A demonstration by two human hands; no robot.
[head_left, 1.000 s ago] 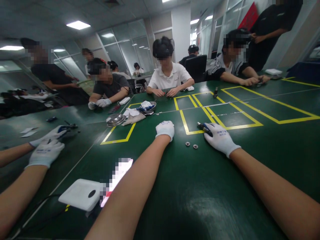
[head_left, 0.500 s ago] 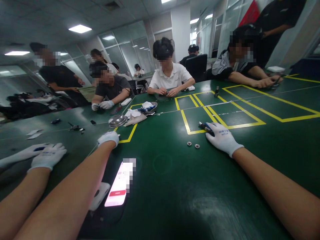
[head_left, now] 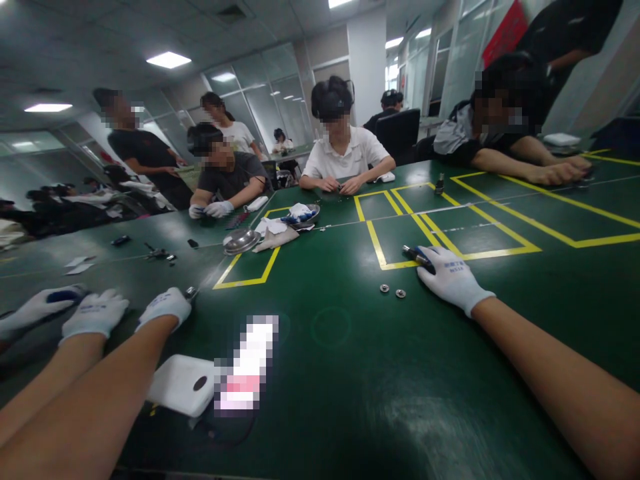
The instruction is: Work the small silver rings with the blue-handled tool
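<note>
My right hand (head_left: 453, 277), in a white glove, is closed on a dark cylindrical tool with a metal tip (head_left: 414, 255), which points to the left just above the table. Close by on the table lie two small round metal parts, one left (head_left: 384, 289) and one right (head_left: 401, 293). At the left, my gloved left hand (head_left: 165, 310) is closed around a small shiny metal piece (head_left: 190, 293). Only the end of that piece shows. Beside my left wrist is a white rounded device (head_left: 185, 385).
A glowing phone (head_left: 247, 363) lies near a cable. A co-worker's gloved hands (head_left: 95, 313) are left of mine. Metal dishes (head_left: 241, 241) with cloths stand beyond. Yellow tape (head_left: 243, 283) outlines boxes on the green table (head_left: 320, 380). Other people sit across it.
My left hand has moved left and towards me with the metal piece, uncovering more of the white device. The camera view shifts slightly. My right hand keeps its hold on the tool.
</note>
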